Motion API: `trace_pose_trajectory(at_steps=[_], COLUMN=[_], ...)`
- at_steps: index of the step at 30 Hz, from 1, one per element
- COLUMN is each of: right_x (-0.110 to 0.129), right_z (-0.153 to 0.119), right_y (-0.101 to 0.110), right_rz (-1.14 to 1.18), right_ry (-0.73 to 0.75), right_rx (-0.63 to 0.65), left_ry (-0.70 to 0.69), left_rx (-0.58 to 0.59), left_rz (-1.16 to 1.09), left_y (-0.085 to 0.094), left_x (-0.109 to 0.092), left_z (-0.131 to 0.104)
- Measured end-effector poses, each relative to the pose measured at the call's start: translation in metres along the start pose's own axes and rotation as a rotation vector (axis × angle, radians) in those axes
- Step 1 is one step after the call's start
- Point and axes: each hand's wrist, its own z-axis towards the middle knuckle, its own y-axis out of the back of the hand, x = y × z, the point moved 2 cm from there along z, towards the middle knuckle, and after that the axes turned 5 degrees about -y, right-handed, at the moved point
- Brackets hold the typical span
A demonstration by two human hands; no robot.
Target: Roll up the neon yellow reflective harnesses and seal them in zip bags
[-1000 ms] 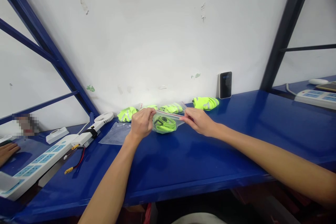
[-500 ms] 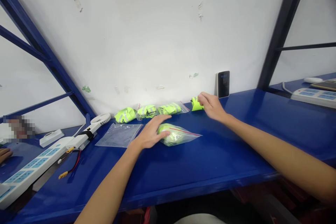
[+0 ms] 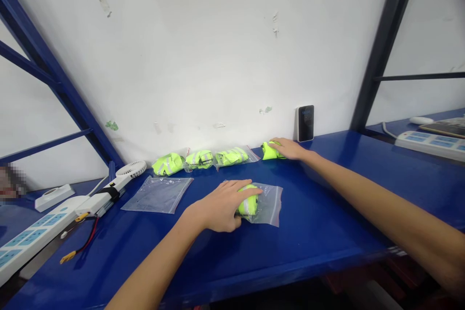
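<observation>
My left hand [image 3: 225,205] is wrapped round a bagged yellow-green reflective bundle [image 3: 249,201] at the middle of the blue table [image 3: 290,247]; the bag's clear zip end points right. Farther back, my right hand [image 3: 288,148] rests on an unbagged yellow-green bundle [image 3: 270,151], its fingertips over the top; the thumb side is hidden. Three bagged bundles stand in a row by the wall: left [image 3: 168,164], middle [image 3: 199,159] and right [image 3: 232,156]. A flat clear zip bag [image 3: 156,195] lies left of my left hand.
A white fan [image 3: 131,169], a power strip [image 3: 34,232] and a red-black cable [image 3: 90,238] with yellow connectors lie at left. A black-fronted device [image 3: 305,123] leans on the wall. Another power strip [image 3: 432,144] is at right. Blue and dark posts rise either side.
My left hand has closed round the bagged bundle, whose bag has turned and been pressed. My right hand has come down onto the unbagged bundle. The view has shifted slightly.
</observation>
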Motion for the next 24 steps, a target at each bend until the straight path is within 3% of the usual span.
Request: trace_pose_trajectory(at_steps=[3, 5, 9, 12, 14, 15, 20, 24], right_x=[0.002, 0.006, 0.019, 0.033, 0.045, 0.052, 0.092, 0.126], right_z=[-0.009, -0.021, -0.042, -0.05, -0.056, -0.059, -0.086, -0.094], right_y=[-0.005, -0.007, -0.006, -0.005, -0.007, -0.008, -0.015, -0.008], right_rz=[0.013, 0.028, 0.06, 0.027, 0.035, 0.047, 0.094, 0.268], right_ry=[0.009, 0.026, 0.108, 0.098, 0.082, 0.091, 0.263, 0.331], right_rx=[0.04, 0.05, 0.08, 0.069, 0.071, 0.076, 0.127, 0.241], left_ry=[-0.01, 0.023, 0.177, 0.384, 0.467, 0.44, 0.048, 0.035], left_rx=[-0.004, -0.081, -0.29, -0.24, -0.178, -0.183, -0.366, -0.468], left_rz=[0.077, 0.196, 0.484, 0.518, 0.438, 0.389, 0.101, -0.015], left_y=[0.014, 0.033, 0.08, 0.096, 0.091, 0.084, 0.035, 0.007], left_x=[0.009, 0.021, 0.065, 0.101, 0.11, 0.108, 0.065, 0.058], left_z=[-0.002, -0.009, -0.025, -0.022, -0.015, -0.011, 0.001, -0.001])
